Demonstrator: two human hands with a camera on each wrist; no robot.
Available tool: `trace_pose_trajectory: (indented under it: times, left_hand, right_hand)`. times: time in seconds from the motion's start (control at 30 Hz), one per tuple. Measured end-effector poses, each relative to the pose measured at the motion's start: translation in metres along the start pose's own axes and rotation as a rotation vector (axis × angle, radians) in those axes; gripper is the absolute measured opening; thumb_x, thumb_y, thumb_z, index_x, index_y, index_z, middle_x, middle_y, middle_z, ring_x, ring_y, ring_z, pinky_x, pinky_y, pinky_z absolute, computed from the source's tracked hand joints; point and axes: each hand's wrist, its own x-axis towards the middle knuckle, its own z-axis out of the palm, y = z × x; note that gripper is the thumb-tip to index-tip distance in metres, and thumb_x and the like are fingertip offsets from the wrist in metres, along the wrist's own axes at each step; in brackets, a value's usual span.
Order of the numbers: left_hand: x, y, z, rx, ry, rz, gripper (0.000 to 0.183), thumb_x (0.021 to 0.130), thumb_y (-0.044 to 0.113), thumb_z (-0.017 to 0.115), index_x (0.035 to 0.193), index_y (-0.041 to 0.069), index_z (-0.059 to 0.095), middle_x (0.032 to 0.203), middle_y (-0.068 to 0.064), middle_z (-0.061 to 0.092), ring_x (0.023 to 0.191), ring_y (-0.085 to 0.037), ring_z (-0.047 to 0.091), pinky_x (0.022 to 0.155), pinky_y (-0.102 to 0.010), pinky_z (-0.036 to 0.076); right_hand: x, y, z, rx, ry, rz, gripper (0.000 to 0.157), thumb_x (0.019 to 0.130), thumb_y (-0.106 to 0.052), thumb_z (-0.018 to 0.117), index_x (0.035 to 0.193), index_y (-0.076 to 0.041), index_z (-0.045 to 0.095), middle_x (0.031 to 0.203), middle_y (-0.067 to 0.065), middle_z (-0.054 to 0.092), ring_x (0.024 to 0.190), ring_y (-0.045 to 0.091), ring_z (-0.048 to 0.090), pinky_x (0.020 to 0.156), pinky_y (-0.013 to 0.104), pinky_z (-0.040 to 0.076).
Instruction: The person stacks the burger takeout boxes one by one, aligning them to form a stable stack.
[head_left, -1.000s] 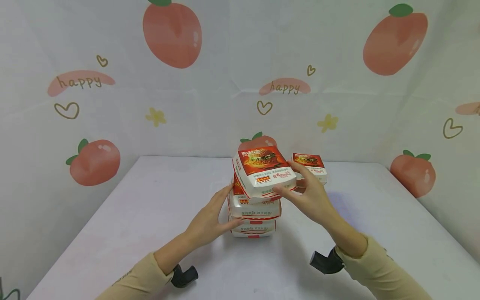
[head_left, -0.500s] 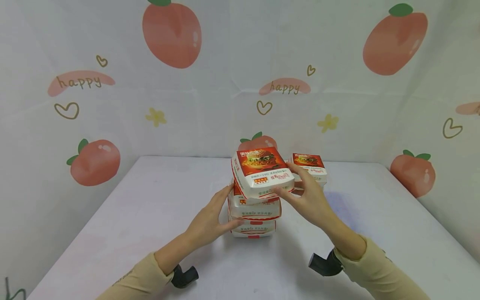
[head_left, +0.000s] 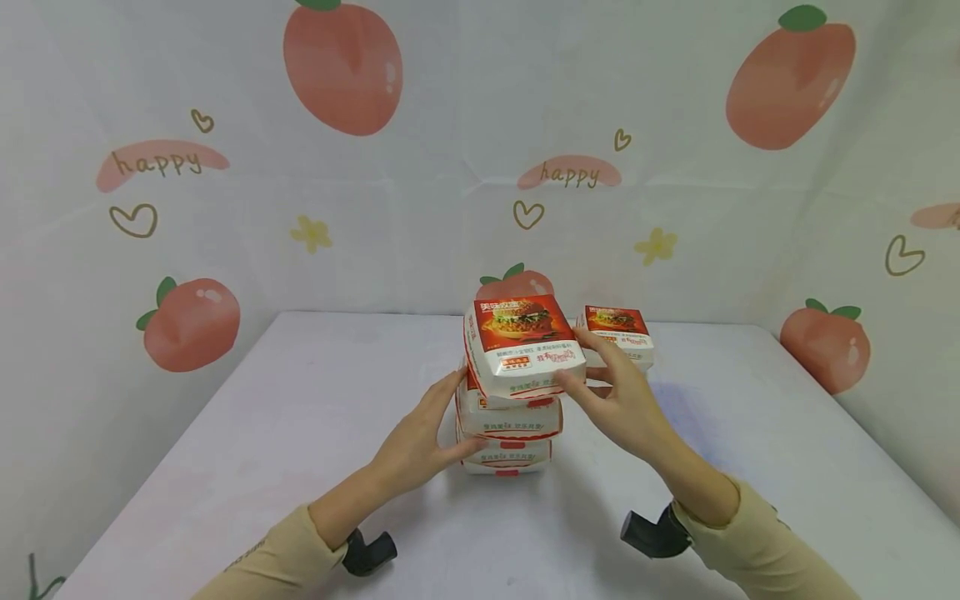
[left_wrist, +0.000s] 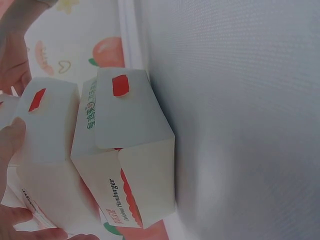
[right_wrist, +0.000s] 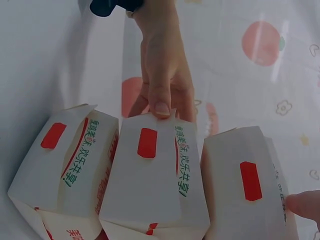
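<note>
Two white burger boxes stand stacked mid-table: a lower box (head_left: 507,460) and a middle box (head_left: 510,423) on it. My left hand (head_left: 416,442) grips the middle box at its left side. In the left wrist view the thumb (left_wrist: 12,137) lies on its front and the fingers (left_wrist: 35,227) lie along the far side. Over the stack, a top burger box (head_left: 525,350) with a red burger picture sits slightly turned. My right hand (head_left: 618,396) holds it at its right front corner, thumb in front. In the right wrist view that thumb (right_wrist: 305,207) shows at the edge.
Another burger box (head_left: 618,337) stands at the back right, partly behind the right hand. The white table (head_left: 337,375) meets a white cloth backdrop (head_left: 435,100) printed with peaches. A black wrist camera (head_left: 369,553) is strapped at each wrist.
The top burger box has shifted a little left and turned straighter over the stack, with the right hand still holding it. The left hand and the two lower boxes have stayed put.
</note>
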Motion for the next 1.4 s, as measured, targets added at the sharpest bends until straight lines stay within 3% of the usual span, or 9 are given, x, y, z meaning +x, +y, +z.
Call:
trace_pose_trajectory:
  times: [0.33,1.1,1.4]
  left_hand:
    - [0.0006,-0.0006,0.0005,0.009,0.003,0.004,0.089,0.08,0.046,0.069,0.149,0.021,0.019,0.152,-0.002,0.031,0.137,-0.025,0.037,0.1,-0.052,0.044]
    - [-0.0005,0.0015,0.0005,-0.001,0.012,-0.007,0.089,0.079,0.047,0.07,0.149,0.021,0.021,0.15,-0.002,0.033,0.134,-0.025,0.04,0.098,-0.052,0.045]
    - [0.0001,0.0012,0.0018,0.002,0.015,-0.024,0.093,0.078,0.049,0.07,0.149,0.017,0.019,0.15,-0.005,0.034,0.134,-0.026,0.041,0.099,-0.051,0.045]
  right_hand:
    - [0.0001,0.0014,0.0036,-0.028,0.04,-0.019,0.061,0.086,-0.023,0.067,0.137,-0.003,0.039,0.138,0.015,0.043,0.1,0.034,0.066,0.075,0.033,0.058]
    - [-0.002,-0.0016,0.0081,-0.07,0.072,0.017,0.063,0.083,-0.032,0.07,0.133,-0.006,0.041,0.134,0.013,0.047,0.093,0.029,0.066,0.073,0.035,0.059]
    - [-0.0011,0.0003,0.0091,-0.083,0.076,0.01,0.063,0.083,-0.031,0.07,0.132,-0.005,0.041,0.134,0.013,0.047,0.093,0.03,0.066,0.073,0.036,0.059]
